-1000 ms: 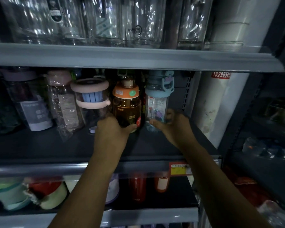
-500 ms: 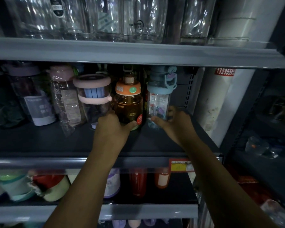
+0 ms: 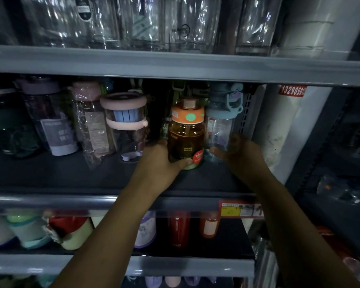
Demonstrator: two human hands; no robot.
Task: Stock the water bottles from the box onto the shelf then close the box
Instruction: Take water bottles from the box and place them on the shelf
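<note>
Amber water bottle (image 3: 185, 140) with an orange lid stands upright on the middle shelf (image 3: 71, 177), its base gripped by the left hand (image 3: 160, 163). Just beside it, the right hand (image 3: 239, 154) curls round a clear water bottle (image 3: 220, 125) with a blue lid, also on this shelf.

An amber bottle (image 3: 186, 138) with an orange lid stands upright on the dark shelf (image 3: 71, 175), just beside a clear bottle (image 3: 220, 125), blue-lidded.
</note>
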